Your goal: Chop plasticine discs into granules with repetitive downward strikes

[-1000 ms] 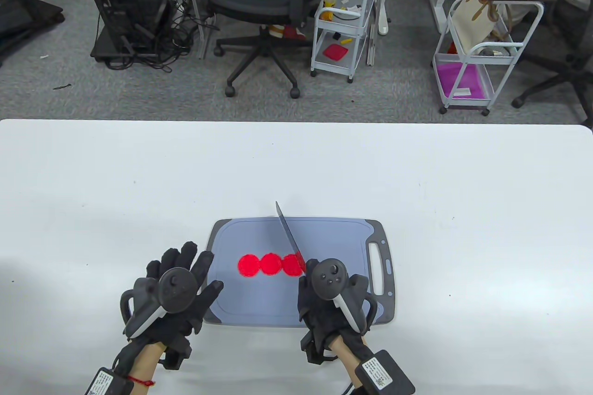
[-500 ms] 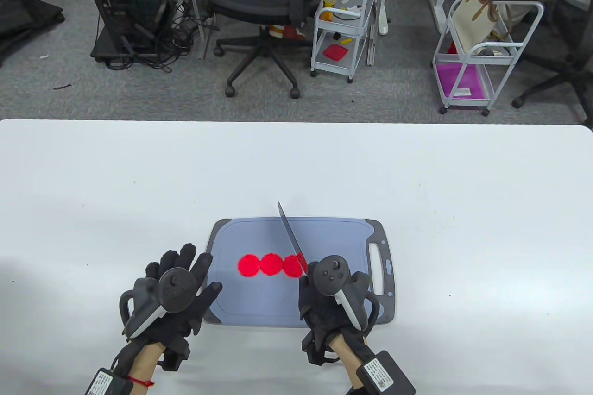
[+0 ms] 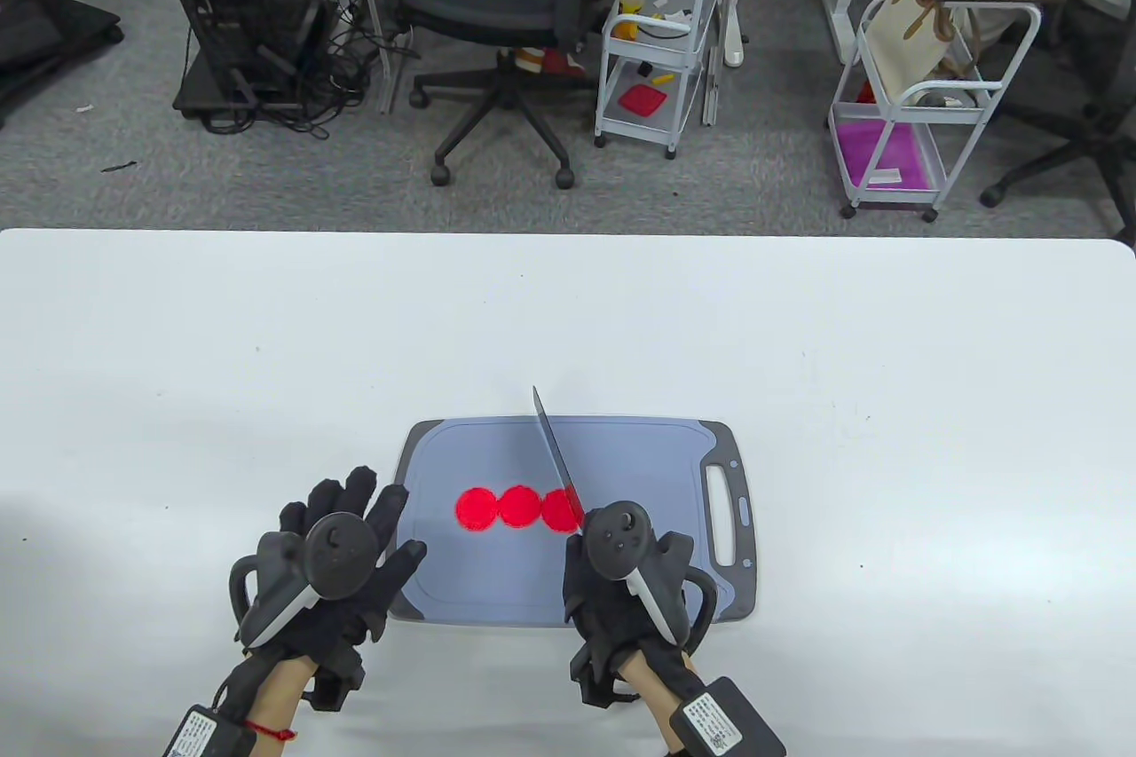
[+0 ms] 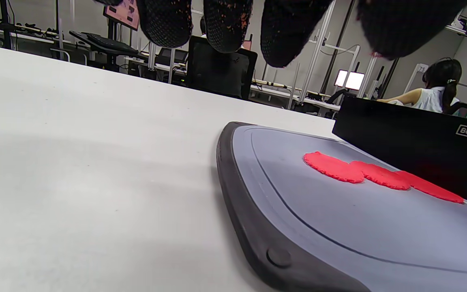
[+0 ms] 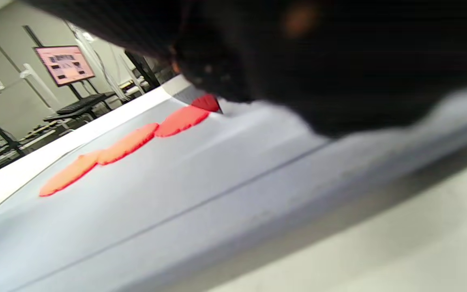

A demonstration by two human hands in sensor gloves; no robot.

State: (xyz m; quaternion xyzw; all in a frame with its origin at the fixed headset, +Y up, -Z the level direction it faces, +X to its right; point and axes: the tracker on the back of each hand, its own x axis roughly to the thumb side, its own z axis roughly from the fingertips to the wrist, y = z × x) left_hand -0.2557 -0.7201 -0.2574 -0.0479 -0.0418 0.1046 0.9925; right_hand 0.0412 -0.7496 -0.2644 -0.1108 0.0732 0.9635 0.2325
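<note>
Three flat red plasticine discs (image 3: 517,508) lie side by side in a row on a grey cutting board (image 3: 639,460); they also show in the left wrist view (image 4: 379,175) and the right wrist view (image 5: 128,144). My right hand (image 3: 621,588) grips a knife whose blade (image 3: 555,455) points away and to the left, its edge over the rightmost disc (image 3: 559,510). My left hand (image 3: 333,562) rests open at the board's left edge, fingers spread, holding nothing. The knife's handle is hidden inside my right glove.
The board has a handle slot (image 3: 721,517) on its right side and sits near the white table's (image 3: 266,349) front edge. Beyond the table's far edge stand an office chair (image 3: 501,3) and wire carts (image 3: 652,38).
My right hand has shifted slightly left and towards me with the knife. The left hand and the discs have not moved.
</note>
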